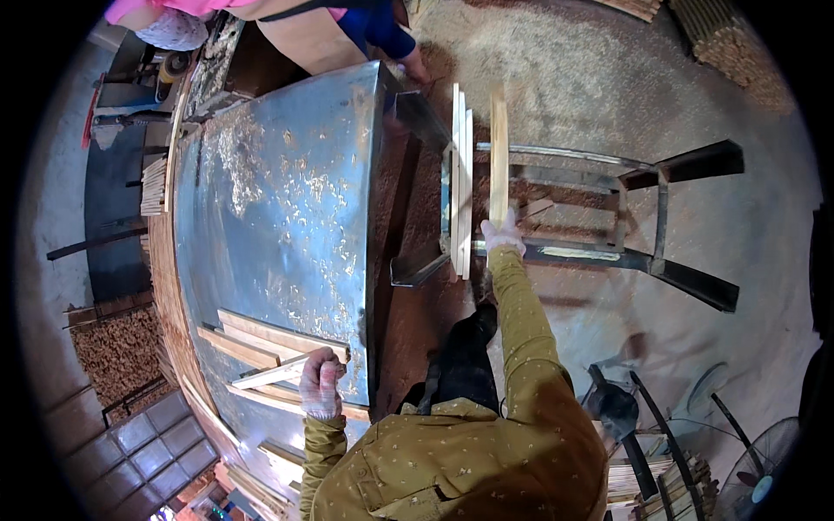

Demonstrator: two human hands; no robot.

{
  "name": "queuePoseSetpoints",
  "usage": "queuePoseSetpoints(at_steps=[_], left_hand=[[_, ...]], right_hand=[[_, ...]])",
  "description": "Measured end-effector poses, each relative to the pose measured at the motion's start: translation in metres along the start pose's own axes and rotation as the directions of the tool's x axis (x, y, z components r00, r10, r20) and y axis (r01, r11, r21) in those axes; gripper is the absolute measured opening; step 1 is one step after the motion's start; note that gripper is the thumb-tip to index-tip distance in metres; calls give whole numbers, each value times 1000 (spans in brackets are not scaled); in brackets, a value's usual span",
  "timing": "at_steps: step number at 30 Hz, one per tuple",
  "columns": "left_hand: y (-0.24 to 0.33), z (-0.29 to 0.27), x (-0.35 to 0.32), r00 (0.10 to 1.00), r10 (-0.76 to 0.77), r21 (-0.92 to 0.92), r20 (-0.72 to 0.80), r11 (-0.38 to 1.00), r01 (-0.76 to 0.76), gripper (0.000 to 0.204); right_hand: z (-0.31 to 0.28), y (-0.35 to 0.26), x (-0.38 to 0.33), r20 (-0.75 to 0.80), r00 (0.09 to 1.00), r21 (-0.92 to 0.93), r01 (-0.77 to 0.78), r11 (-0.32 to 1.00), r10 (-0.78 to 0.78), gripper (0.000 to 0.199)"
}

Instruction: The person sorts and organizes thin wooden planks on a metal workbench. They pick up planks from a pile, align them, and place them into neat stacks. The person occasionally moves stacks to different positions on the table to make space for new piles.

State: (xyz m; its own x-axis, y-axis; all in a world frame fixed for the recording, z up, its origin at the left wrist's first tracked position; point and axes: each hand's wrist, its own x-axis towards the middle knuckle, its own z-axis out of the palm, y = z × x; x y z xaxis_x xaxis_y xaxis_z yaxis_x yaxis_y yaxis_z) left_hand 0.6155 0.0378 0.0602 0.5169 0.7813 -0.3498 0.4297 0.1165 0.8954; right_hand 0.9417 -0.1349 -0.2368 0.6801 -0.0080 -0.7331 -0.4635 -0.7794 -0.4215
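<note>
My right hand (502, 236), in a pale glove, grips the near end of a long wooden strip (499, 152). This strip lies across a low metal rack (599, 257), beside several paler wooden strips (461, 187) on the rack's left end. My left hand (321, 384), in a pinkish glove, is closed over the near right corner of the metal table. A slanted wooden strip (271, 373) runs up to its fingers and appears held there. Other wooden strips (282, 328) lie around that hand on the table. The left fingertips are partly hidden.
The large metal table (287, 217), spotted with wood chips, fills the left side. At its far end another person (382, 35) reaches down toward the sawdust-covered floor (539, 69). Bundled wood (738, 56) lies far right; a fan (763, 469) stands near right.
</note>
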Motion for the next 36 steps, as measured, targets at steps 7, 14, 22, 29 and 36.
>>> queuePoseSetpoints(at_steps=[7,14,22,29,36], left_hand=[[-34,-13,-23,999,-8,128,-43,992,13,31],[-38,-19,-53,993,-86,171,-84,980,100,31],[-59,-42,-60,985,-56,184,-162,979,86,34],[-52,-110,-24,853,42,490,-519,833,257,45],[-138,-188,-103,195,-416,-24,-888,467,884,108]], right_hand=[[14,-8,21,71,997,-69,-3,998,8,90],[104,51,95,145,902,105,395,913,-407,68],[103,17,97,185,876,-268,481,835,-446,50],[-30,7,26,-67,464,-998,-22,64,-883,36],[-35,-111,-314,-356,10,377,916,-134,-934,48]])
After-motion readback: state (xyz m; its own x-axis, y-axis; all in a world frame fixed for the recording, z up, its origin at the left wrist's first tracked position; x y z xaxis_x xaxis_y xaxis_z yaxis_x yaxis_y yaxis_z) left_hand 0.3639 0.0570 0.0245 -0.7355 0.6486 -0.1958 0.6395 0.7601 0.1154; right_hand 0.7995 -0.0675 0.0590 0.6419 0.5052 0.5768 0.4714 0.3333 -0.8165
